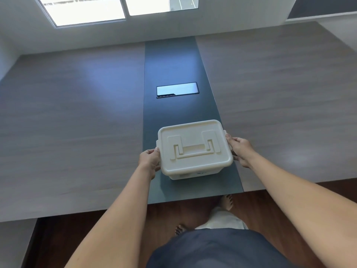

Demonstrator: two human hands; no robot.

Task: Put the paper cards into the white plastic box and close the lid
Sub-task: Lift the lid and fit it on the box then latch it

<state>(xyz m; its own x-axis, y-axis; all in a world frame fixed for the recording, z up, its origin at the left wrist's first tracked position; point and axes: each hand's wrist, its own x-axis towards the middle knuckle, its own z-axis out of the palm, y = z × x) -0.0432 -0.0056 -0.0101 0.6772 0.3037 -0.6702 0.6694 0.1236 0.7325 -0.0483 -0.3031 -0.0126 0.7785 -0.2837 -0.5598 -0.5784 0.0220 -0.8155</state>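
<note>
On the dark centre strip (173, 64) of the long desk (77, 122), near its front edge, stands the white plastic box (195, 149), its lid (193, 140) seated flat on top with the carrying handle (194, 148) folded down into its recess. It sits slightly turned, not square to the strip. A person stands at the desk edge with both bare arms stretched forward. The left hand (149, 161) is pressed against the box's left end, fingers curled around the side just under the lid rim, gripping it. The right hand (239, 149) does the same at the right end, fingertips hooked at the rim near the side latch, thumb lower along the wall. Whether the box rests fully on the desk or is lifted a touch, I cannot tell. No paper cards show anywhere outside it; the walls are too opaque to see inside. Further along the strip, well apart from the box, a dark rectangular panel (177, 89) lies flush in the desk, reflecting window light. Wood-grain surface spreads on both sides.
</note>
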